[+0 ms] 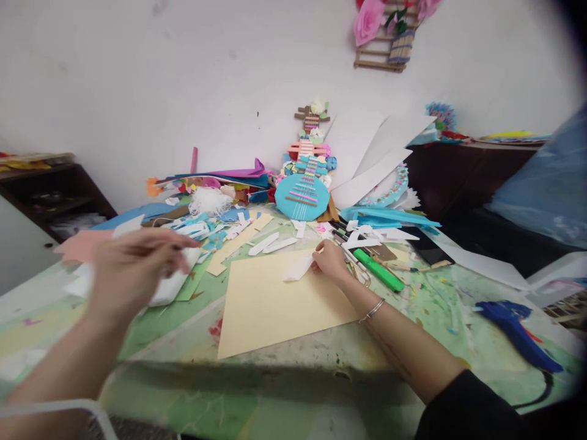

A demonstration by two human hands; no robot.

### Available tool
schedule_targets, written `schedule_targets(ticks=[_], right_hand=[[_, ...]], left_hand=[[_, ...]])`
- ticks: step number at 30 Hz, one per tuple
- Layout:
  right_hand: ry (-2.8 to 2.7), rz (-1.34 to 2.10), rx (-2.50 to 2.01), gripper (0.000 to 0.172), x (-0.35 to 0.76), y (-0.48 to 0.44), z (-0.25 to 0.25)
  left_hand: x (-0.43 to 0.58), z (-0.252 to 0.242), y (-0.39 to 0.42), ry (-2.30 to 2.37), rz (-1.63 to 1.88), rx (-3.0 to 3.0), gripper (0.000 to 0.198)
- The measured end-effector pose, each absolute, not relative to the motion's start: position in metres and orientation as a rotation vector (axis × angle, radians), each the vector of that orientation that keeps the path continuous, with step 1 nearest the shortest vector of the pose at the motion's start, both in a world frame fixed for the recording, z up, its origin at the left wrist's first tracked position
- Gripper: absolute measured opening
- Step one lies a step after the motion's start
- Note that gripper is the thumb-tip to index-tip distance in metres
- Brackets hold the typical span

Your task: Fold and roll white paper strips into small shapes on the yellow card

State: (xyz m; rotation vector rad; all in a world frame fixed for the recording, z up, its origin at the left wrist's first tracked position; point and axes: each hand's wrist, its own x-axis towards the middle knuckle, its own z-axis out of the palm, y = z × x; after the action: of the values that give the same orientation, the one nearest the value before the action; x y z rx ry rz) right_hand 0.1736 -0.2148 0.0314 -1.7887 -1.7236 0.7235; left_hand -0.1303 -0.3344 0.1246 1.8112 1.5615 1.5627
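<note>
On the table lies a cream sheet of card point(270, 311). My right hand point(331, 261) rests over its upper right part, fingers closed on a small white paper piece point(297, 269) that sticks out to the left. My left hand point(137, 269) is raised over the table's left side. Motion blurs it, but its fingers look stretched out and slightly apart, and I see nothing held in them. White paper point(169, 290) and a light green sheet point(191, 282) lie below and beyond it.
Beside my right hand are a green marker point(378, 271), several pens and a dark phone point(428, 245). A blue glue gun point(518, 333) with a cable lies farther right. Paper scraps point(215, 235) and a round blue paper craft point(302, 198) stand toward the wall.
</note>
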Motion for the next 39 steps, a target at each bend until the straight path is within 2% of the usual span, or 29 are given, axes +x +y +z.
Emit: schedule_targets(ticks=[3,5,9,13,20,27,30,33,37,39], right_hand=[[-1.583,0.826,-1.726,0.038,0.174,-0.221,0.029],[-1.479,0.853,-1.671,0.039,0.175,-0.223,0.027],[-1.379,0.849,-1.625,0.037,0.181,-0.228,0.025],[-1.413,0.941,-1.64,0.037,0.187,-0.234,0.026],[-1.545,0.814,-1.65,0.027,0.204,-0.229,0.038],[-1.721,0.47,-1.632,0.019,0.233,-0.216,0.05],[-1.973,0.408,-1.574,0.028,0.234,-0.214,0.048],[-2.169,0.484,-1.523,0.039,0.233,-0.213,0.043],[-2.209,0.504,-1.521,0.026,0.233,-0.212,0.039],[-2.2,0.517,-1.483,0.02,0.233,-0.211,0.037]], left_hand=[[-0.094,0.102,-0.292,1.364,1.224,1.763,0.019],[-0.068,0.084,-0.262,1.25,1.124,1.692,0.018],[-0.031,0.058,-0.221,1.24,1.145,1.524,0.009],[-0.021,0.046,-0.207,1.175,1.206,1.404,0.01],[-0.033,0.035,-0.21,1.058,1.102,1.432,0.011],[-0.034,0.033,-0.214,1.218,0.994,1.706,0.006],[-0.035,0.033,-0.216,1.216,0.853,1.867,0.019],[-0.035,0.034,-0.218,1.083,0.724,1.965,0.026],[-0.033,0.035,-0.22,1.078,0.611,2.167,0.047],[-0.032,0.034,-0.22,1.113,0.63,2.203,0.05]])
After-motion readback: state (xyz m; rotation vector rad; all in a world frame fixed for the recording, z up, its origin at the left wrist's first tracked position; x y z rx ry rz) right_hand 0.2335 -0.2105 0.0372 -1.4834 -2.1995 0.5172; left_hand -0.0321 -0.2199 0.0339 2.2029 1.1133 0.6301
